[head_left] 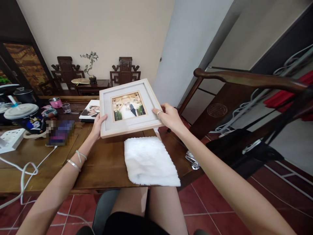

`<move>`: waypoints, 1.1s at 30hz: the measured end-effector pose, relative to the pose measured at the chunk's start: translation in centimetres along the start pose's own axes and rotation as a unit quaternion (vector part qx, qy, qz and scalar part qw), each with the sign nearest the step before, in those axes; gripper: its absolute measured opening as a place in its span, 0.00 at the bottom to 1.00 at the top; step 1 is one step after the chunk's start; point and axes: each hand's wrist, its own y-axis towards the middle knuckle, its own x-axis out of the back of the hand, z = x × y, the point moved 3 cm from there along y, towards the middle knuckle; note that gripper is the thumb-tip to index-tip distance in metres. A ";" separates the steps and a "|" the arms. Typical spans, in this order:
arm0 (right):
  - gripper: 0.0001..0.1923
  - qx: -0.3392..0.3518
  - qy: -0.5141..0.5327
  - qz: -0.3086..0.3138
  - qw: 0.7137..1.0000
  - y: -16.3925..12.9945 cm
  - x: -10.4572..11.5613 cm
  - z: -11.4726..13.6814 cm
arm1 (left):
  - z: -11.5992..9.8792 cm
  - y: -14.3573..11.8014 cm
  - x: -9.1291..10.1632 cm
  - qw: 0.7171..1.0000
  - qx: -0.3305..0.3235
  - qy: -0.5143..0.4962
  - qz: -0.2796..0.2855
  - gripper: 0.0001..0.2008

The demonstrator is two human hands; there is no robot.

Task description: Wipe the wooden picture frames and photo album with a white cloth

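Observation:
A pale wooden picture frame [129,107] with a white mat and a small photo in its middle is held tilted above the wooden table [102,160]. My left hand [99,125] grips its lower left corner. My right hand [168,116], a ring on one finger, holds its right edge. A folded white towel [149,161] lies on the table just below the frame, near the front edge.
A second framed photo [90,109] lies flat behind the held frame. On the left stand a lidded cup [25,117], a white power strip [9,138] with cables, a pink pot [55,102] and a glass [66,107]. A dark wooden chair [244,98] stands to the right.

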 end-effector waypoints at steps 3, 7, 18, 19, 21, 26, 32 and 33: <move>0.16 0.003 0.016 0.001 1.000 0.4 -0.7 0.3 | 0.1 0.6 0.8 1.000 -0.009 -0.003 0.001 0.20; 0.15 0.014 0.031 -0.008 0.999 0.9 -1.2 0.8 | 0.1 1.2 1.3 1.000 -0.027 0.001 0.005 0.27; 0.16 0.007 0.045 -0.008 0.999 0.6 -1.2 0.2 | 0.7 1.2 1.4 0.999 -0.032 0.010 0.014 0.27; 0.16 0.004 0.045 -0.008 0.999 0.6 -1.2 0.2 | 0.8 1.2 1.4 0.999 -0.029 0.010 0.014 0.27; 0.17 0.003 0.042 -0.009 0.999 0.6 -1.3 0.3 | 0.9 1.1 1.5 0.999 -0.025 0.010 0.017 0.28; 0.16 -0.007 0.026 -0.013 1.000 0.5 -2.1 0.3 | 0.7 1.2 1.9 0.999 -0.028 0.017 0.014 0.28; 0.17 -0.012 0.056 0.015 0.998 -0.5 -2.7 0.2 | -1.1 0.2 2.2 0.999 -0.006 0.033 0.012 0.24; 0.18 -0.006 0.066 0.023 0.998 -1.0 -2.4 0.2 | -1.6 -0.4 2.3 0.999 0.000 0.041 0.009 0.23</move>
